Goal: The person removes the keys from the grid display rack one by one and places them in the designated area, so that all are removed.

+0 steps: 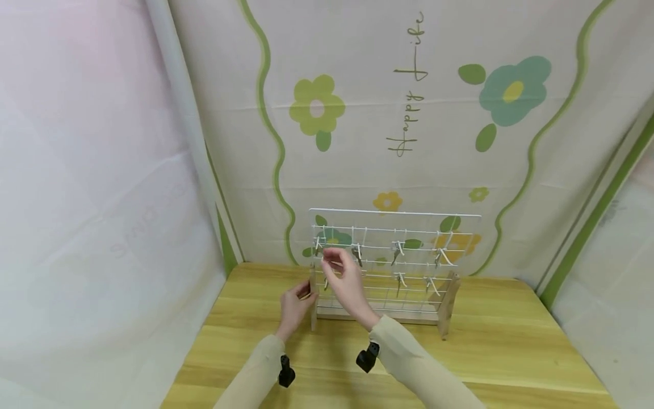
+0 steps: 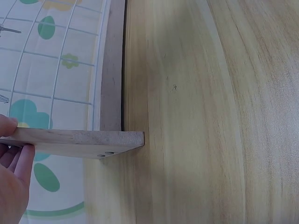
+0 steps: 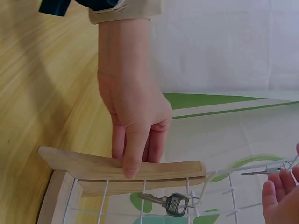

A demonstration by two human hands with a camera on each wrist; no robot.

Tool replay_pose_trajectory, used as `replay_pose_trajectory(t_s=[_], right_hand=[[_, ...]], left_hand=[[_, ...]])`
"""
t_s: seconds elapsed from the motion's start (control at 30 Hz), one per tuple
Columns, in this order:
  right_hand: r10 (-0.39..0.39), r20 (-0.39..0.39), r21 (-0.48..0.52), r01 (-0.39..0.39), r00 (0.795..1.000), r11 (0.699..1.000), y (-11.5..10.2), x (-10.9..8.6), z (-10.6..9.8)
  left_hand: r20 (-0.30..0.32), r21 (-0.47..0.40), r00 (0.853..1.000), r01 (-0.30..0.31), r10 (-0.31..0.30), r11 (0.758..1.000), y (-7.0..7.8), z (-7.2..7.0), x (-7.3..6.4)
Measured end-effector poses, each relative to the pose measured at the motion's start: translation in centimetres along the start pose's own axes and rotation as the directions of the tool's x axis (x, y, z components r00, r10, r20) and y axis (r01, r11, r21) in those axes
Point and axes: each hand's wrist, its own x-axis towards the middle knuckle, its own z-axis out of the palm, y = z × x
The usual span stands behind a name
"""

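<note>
A white wire grid rack [image 1: 395, 212] on wooden legs stands upright on the table, with several keys hanging from its white hooks. My left hand [image 1: 294, 309] grips the rack's left wooden leg [image 2: 84, 136], thumb on one face and fingers on the other. Just in front of the grid's upper left is my right hand [image 1: 349, 287], its fingers loosely bent and nothing visible between them. In the right wrist view, those fingertips are close to one small key [image 3: 256, 173]; whether they touch it cannot be told. Another key [image 3: 175, 205] with a dark head hangs lower, beside the gripped leg.
The wooden table [image 1: 490, 363] extends in front of the rack and to both sides. Behind the rack hangs a white cloth [image 1: 357, 165] with printed flowers and lettering. More pale cloth [image 1: 92, 199] borders the left side. The right wooden leg [image 1: 447, 309] stands at the rack's far end.
</note>
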Motion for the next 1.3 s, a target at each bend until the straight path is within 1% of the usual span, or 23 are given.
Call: replay_pose_trajectory(t_s=[0.1,0.23,0.33,0.43,0.57,0.63,0.83,0.93,1.17,1.2,1.27,1.3], right_hand=[[0.004,-0.046,0.001,-0.004,0.999,1.0,0.2,0.6,0.5],[0.025,-0.093,0.013,-0.023,0.995,1.0,2.0,1.4,1.1],[0.034,-0.113,0.01,-0.033,0.993,0.999,3.3,1.9,1.5],[0.021,-0.125,-0.011,-0.022,0.992,1.0,3.8,2.3,1.7],[0.004,-0.146,-0.042,-0.011,0.989,0.999,3.9,2.6,2.1],[0.008,-0.164,-0.058,-0.018,0.986,0.998,3.9,2.7,2.3],[0.027,-0.209,-0.102,-0.049,0.978,0.994,3.8,3.2,2.7],[0.03,-0.226,-0.107,-0.056,0.974,0.993,3.8,3.4,2.9],[0.042,-0.236,-0.111,-0.07,0.971,0.991,3.8,3.5,2.9],[0.044,-0.235,-0.111,-0.071,0.971,0.991,3.8,3.5,2.9],[0.044,-0.232,-0.111,-0.071,0.972,0.991,3.8,3.5,2.9],[0.044,-0.23,-0.111,-0.071,0.972,0.991,3.8,3.5,2.9]], left_hand=[[0.01,0.013,1.0,-0.012,0.012,1.0,0.0,-0.1,0.0],[0.017,0.009,1.0,0.002,-0.002,1.0,0.0,-0.1,0.1],[0.02,0.014,1.0,0.019,-0.02,1.0,0.0,-0.2,0.1],[0.023,0.025,1.0,0.02,-0.021,0.999,0.0,-0.1,0.1],[0.027,0.004,0.999,0.029,-0.029,1.0,0.1,-0.1,0.1],[0.027,-0.009,0.999,0.033,-0.032,0.999,0.1,-0.1,0.1],[0.021,0.001,1.0,0.013,-0.013,1.0,-0.1,0.0,0.0],[0.017,-0.004,1.0,0.012,-0.011,1.0,-0.1,0.0,0.0],[0.013,-0.019,1.0,0.001,0.0,1.0,-0.2,0.0,0.0],[0.016,-0.018,1.0,0.007,-0.007,1.0,0.1,0.0,0.0],[0.027,-0.019,1.0,0.004,-0.003,1.0,1.2,-0.3,-0.3],[0.031,-0.02,1.0,0.002,-0.002,1.0,1.3,-0.3,-0.3]])
